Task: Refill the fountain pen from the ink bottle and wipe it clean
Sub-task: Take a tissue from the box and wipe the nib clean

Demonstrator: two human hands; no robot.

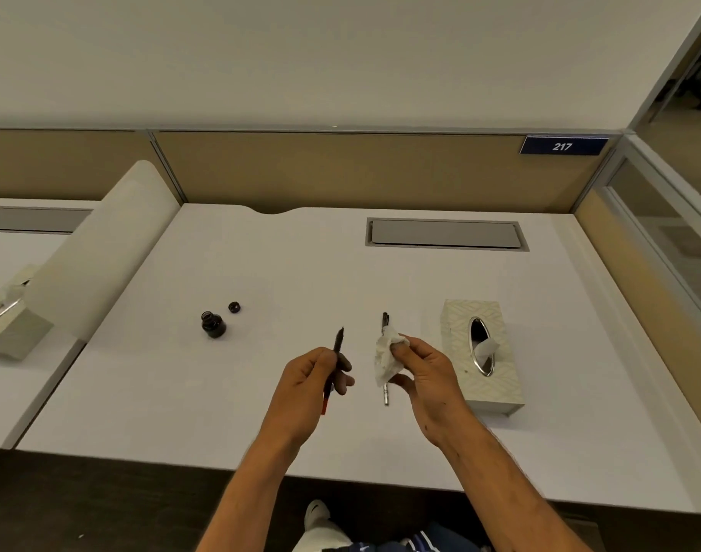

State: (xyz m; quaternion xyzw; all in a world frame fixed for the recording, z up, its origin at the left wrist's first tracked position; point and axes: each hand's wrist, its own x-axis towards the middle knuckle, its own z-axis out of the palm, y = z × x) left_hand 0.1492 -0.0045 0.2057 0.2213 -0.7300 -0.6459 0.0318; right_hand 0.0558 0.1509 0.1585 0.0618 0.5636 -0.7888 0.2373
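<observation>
Head view is showing me the fountain pen's front section (338, 349), nib pointing up and away, and my left hand (315, 382) is pinching it about midway along the dark grip, with a reddish end poking out below the palm. I am judging it as light, stiff and slick, so the ribless barrel wants a firm fingertip pinch behind the nib, never on the nib itself, which looks thin and easily bent and is probably wet. My right hand (420, 376) is closing thumb and fingers on a crumpled tissue (385, 360), soft and weightless, ready to wrap around the nib. A second slim part, likely the pen's barrel or cap (385, 392), is lying on the desk (261, 412) just behind the tissue, which is covering its middle, so I cannot tell whether the hand is touching it. Further left the ink bottle (212, 324) is standing open, with its cap (234, 307) just beside it; glass, small and tippable, best taken by the body. The tissue box (482, 352) is sitting to the right. The nib's condition and any ink on it are too small to make out, and the ink level is unreadable.
</observation>
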